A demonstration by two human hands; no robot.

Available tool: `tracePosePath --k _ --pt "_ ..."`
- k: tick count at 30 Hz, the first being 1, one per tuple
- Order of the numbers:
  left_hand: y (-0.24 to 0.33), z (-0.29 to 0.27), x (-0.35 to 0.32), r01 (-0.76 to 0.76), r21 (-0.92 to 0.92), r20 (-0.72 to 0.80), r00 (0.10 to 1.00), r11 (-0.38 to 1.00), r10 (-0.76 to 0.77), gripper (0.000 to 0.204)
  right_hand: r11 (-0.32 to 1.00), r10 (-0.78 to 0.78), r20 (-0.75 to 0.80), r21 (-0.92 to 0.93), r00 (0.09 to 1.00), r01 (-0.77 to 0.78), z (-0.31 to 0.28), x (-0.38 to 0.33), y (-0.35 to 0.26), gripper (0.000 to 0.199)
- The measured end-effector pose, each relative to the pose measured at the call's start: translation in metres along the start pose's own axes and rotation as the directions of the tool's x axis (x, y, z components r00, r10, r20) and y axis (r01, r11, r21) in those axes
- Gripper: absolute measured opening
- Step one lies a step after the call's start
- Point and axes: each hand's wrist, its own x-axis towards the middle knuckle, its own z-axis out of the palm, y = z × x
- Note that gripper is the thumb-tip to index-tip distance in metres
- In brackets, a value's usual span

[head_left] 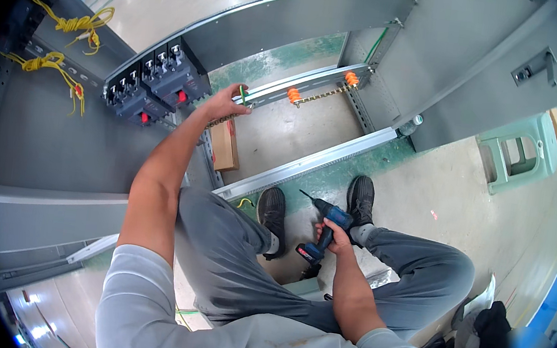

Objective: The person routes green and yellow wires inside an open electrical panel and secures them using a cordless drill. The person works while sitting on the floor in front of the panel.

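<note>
While the person sits with knees apart before an open grey metal cabinet (442, 62), the right hand (334, 239) is wrapped around the handle of a cordless drill (324, 229), fingers curled shut on the grip. That drill has a blue body and a dark battery block with a red patch at the foot of the handle, which sits just below the fingers. Its thin dark bit (306, 196) juts up and to the left, away from the knuckles, and points toward the cabinet's lower rail (307, 167). The drill hangs between the two dark shoes (273, 212), above the floor and clear of the cabinet.

Up ahead, the left hand (224, 104) reaches to a brass-coloured bar (322, 96) that runs across the cabinet, the fingers pinched narrow on a short green wire (242, 93) at the bar's near end. Along the bar, to the right of those fingers, sit two orange insulators (293, 96). Just left of the fingers is a row of black breakers (155, 81) with red spots. Below the wrist a small cardboard box (225, 144) rests inside the cabinet. Yellow wires (69, 23) hang farther left, well apart from the hand.
</note>
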Motion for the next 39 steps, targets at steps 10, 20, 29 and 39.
tracePosePath --k 10,20,29,39 --pt "-0.005 0.009 0.01 -0.013 -0.117 -0.018 1.0 0.993 0.011 0.074 0.283 0.005 -0.383 -0.885 0.924 -0.369 0.022 0.0 -0.093 0.052" --pt "-0.014 0.021 0.01 -0.052 0.024 -0.197 0.979 0.998 0.056 0.061 -0.791 -0.586 0.793 -0.604 0.169 0.093 0.323 -0.053 -0.35 0.014" --pt "-0.009 0.02 0.008 0.052 -0.049 -0.16 0.985 0.997 -0.059 0.057 -0.905 -0.422 0.478 -0.263 0.77 -0.333 0.376 0.011 -0.405 0.029" --pt "0.021 0.018 0.001 0.115 0.024 -0.194 0.975 0.993 -0.109 0.054 -0.928 -0.357 0.306 -0.224 0.883 -0.297 0.383 0.003 -0.43 0.027"
